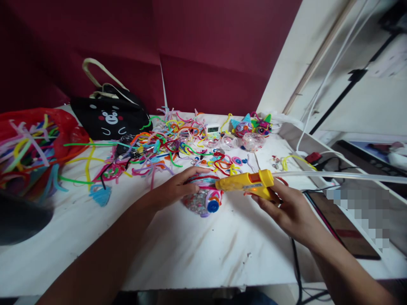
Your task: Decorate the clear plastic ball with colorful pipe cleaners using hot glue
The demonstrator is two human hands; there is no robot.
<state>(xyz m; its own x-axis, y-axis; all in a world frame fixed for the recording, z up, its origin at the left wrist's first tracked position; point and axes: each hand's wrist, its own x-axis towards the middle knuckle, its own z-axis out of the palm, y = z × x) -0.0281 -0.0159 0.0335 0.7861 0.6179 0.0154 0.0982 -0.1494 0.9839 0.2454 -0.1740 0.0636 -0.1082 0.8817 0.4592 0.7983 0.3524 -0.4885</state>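
Note:
My right hand [284, 207] grips a yellow glue gun [246, 183] with a long clear glue stick [337, 176] sticking out of its back to the right. Its nozzle points left at a clear glittery ball [200, 201] wrapped with coloured pipe cleaners and fitted with a blue bead. My left hand [178, 186] is curled over the top of that ball, holding it down on the white table [190, 250].
A tangle of loose pipe cleaners [152, 148] covers the middle of the table. A red bag [32, 144] with more sits at the left, a black tote bag [110, 114] behind. Finished decorated balls [251, 131] and a small timer [212, 128] stand at the back. A phone [343, 224] and cables lie at the right.

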